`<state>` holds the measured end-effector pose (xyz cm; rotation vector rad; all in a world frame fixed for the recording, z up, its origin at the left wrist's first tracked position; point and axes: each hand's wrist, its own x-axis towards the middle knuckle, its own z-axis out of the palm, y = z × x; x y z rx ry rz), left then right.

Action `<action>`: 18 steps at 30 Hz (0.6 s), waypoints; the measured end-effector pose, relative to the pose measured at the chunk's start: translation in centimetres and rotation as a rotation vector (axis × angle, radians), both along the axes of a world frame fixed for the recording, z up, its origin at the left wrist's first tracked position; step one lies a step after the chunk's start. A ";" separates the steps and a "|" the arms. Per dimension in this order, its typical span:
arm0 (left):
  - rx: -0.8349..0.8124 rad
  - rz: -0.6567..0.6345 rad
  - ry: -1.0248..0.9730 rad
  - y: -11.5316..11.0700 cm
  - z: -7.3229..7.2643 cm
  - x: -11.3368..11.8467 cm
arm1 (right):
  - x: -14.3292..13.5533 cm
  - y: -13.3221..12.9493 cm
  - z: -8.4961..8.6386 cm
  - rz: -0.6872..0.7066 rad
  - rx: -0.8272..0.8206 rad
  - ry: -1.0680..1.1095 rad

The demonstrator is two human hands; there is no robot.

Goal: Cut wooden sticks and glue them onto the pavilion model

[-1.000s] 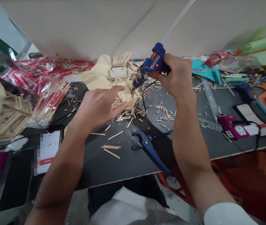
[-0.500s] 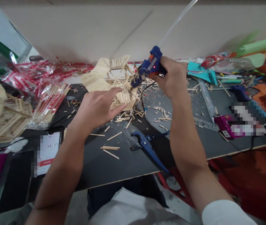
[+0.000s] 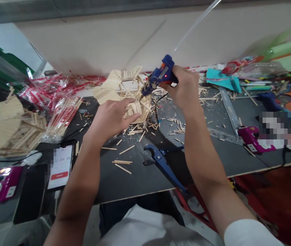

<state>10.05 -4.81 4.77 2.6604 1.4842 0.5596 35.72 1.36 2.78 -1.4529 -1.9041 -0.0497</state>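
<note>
A blue glue gun point(image 3: 160, 76) is gripped in my right hand point(image 3: 185, 85), its small light red and a clear glue stick point(image 3: 196, 29) rising from its back. The nozzle points down at a structure of pale wooden sticks point(image 3: 133, 108); whether it touches cannot be made out. My left hand point(image 3: 111, 118) is at the structure's near left side, thumb and forefinger spread apart over it. Its other fingers are partly hidden. Cut stick pieces point(image 3: 122, 162) and a blue pipe cutter point(image 3: 162, 164) lie on the dark table nearer to me.
At left are another stick structure point(image 3: 3, 126), bagged sticks point(image 3: 63, 116), a phone point(image 3: 61, 167) and a purple power strip point(image 3: 7, 184). To the right lie a clear ruler point(image 3: 228, 109), turquoise paper point(image 3: 222, 80) and another purple power strip point(image 3: 254, 140). A wall rises behind.
The view has shifted slightly, so left-side items sit farther right. The glue gun's nozzle has moved slightly left over the structure. My left hand keeps its spread pose.
</note>
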 end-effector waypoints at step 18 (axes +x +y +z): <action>-0.056 0.020 0.162 0.5 0.3 1.0 | 1.7 -0.1 0.5 -0.098 0.034 0.036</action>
